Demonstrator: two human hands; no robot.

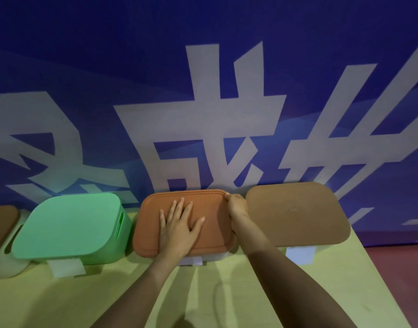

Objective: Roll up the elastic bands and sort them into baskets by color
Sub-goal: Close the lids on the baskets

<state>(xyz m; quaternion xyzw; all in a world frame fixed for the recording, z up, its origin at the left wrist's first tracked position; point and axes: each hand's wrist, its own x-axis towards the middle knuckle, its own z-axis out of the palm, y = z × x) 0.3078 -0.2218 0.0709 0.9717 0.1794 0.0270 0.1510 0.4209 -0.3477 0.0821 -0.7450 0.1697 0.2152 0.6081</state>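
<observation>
Orange lid (148, 223) on middle basket (216, 256), worktop (61, 299) row: left hand (179, 226) spread flat on top, steadying; right hand (237, 207) pinching its far corner (likely to lift or seat it). Elastic bands: none visible.

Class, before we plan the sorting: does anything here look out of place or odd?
Nothing spilled or damaged. Oddly, every basket is lidded and no bands show. The left hand lies flat on the orange lid; the right hand grips its far corner.
</observation>
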